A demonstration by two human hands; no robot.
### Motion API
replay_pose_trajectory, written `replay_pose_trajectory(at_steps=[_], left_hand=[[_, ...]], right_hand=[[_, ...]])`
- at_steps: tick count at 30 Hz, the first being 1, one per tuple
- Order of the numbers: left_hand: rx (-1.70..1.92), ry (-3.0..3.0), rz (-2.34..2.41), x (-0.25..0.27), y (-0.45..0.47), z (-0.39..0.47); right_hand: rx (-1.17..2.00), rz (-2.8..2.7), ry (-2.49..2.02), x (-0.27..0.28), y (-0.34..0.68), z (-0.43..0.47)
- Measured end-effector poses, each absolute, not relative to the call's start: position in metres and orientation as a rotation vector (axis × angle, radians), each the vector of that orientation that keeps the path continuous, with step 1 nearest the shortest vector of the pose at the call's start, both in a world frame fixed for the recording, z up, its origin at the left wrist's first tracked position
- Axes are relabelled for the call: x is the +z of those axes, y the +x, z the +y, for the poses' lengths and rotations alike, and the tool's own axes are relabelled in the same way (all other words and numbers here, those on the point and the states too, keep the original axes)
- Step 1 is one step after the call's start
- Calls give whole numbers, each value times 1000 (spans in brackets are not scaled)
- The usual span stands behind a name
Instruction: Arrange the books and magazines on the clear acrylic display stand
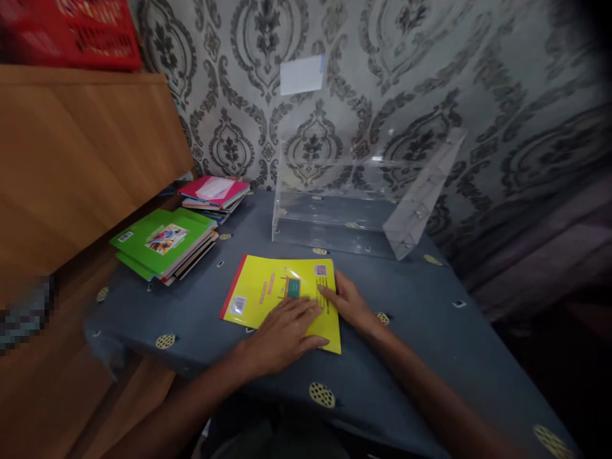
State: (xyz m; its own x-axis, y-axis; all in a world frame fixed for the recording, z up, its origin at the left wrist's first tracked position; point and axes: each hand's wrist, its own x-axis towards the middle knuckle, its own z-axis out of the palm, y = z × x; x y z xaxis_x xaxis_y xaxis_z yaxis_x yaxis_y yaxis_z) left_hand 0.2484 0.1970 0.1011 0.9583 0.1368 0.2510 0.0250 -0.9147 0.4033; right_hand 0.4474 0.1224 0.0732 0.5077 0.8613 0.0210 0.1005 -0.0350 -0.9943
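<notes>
A yellow book (258,280) with a red spine lies at an angle on the cloth-covered table, its cover showing barcodes and a small green board picture. My left hand (287,328) rests flat across the lower part of the cover, fingers stretched out. At the right edge, my right hand (349,298) grips the book, thumb on top of the cover and the other fingers at or under the edge, partly hidden. Behind the book stands a clear acrylic rack (335,239) with tiers and a slanted right side.
Left of the yellow book is a stack of books topped by a green book (143,233). Behind it sits another stack under a pink book (205,188). A wooden cabinet (86,153) bearing a red basket (95,38) borders the left; patterned wallpaper (229,83) closes the back.
</notes>
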Motion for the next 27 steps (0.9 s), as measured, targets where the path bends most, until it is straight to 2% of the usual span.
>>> replay_pose_trajectory(at_steps=[4, 10, 14, 16, 19, 21, 24, 27], left_hand=[[255, 2804, 153, 85, 267, 222], [169, 2875, 574, 75, 271, 298], [176, 2929, 667, 76, 261, 329], [213, 2950, 667, 75, 259, 333], [282, 2976, 651, 71, 259, 332], [311, 3001, 639, 69, 259, 331], [361, 3046, 622, 67, 260, 333], [398, 3071, 594, 66, 260, 335]], right_hand=[[800, -896, -1505, 70, 454, 110], [779, -905, -1522, 70, 450, 106], [744, -954, -1610, 74, 453, 102], [567, -978, -1760, 77, 455, 100], [95, -1093, -1966, 86, 445, 101], [-53, -1315, -1995, 93, 427, 109], [97, -1812, -1882, 100, 388, 132], [221, -2002, -1891, 95, 361, 155]])
